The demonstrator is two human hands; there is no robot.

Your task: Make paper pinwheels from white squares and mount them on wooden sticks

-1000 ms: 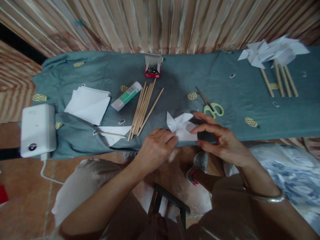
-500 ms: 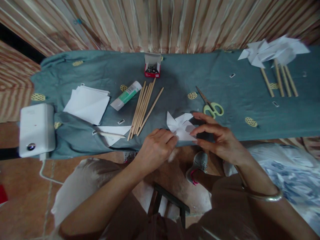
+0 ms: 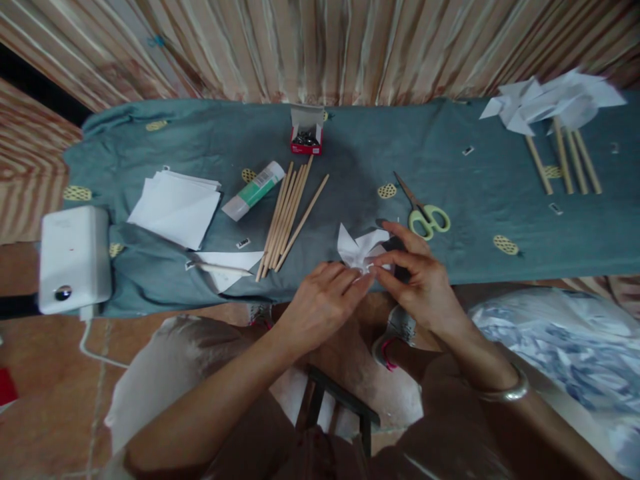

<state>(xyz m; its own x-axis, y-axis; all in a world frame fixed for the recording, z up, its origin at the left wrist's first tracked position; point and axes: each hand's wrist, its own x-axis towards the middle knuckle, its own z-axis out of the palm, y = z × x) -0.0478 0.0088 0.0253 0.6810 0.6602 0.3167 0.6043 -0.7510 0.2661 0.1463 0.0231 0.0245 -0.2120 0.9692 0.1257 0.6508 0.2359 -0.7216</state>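
Note:
A folded white paper pinwheel lies at the near edge of the blue-grey cloth. My left hand pinches its lower edge, fingers pressed together. My right hand meets it from the right, thumb and fingers closed on the same paper near its middle. Just left of the pinwheel lies a bundle of wooden sticks. Green-handled scissors rest close behind my right hand.
A stack of white paper squares, a glue stick and a cut paper piece lie to the left. A red box of pins stands at the back. Finished pinwheels on sticks sit far right. A white device is at the left end.
Both hands have drawn together over the pinwheel; my right hand moved left and closed on it, and the paper is now bunched up between the fingers.

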